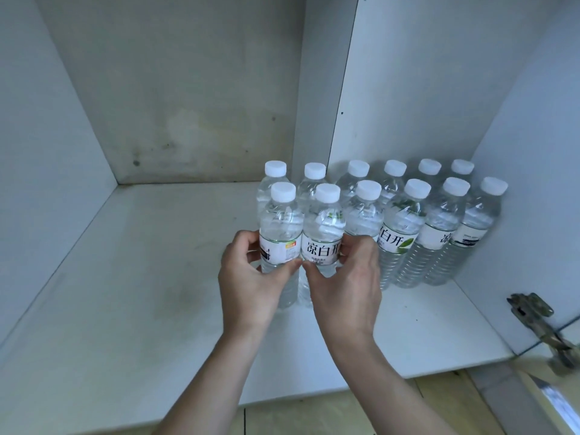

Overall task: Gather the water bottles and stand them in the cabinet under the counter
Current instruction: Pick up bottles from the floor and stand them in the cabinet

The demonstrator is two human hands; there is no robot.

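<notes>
Bottles [323, 237], clear, white-capped, upright in rows; fingers [284, 271] of both hands curled round the two nearest.

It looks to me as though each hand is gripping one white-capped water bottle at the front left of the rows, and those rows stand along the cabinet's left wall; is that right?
Not quite. The head view shows the rows of water bottles standing against the cabinet's right wall, not the left. The rest holds: the left hand grips one white-capped bottle and the right hand grips its neighbour at the front left of the rows.
</notes>
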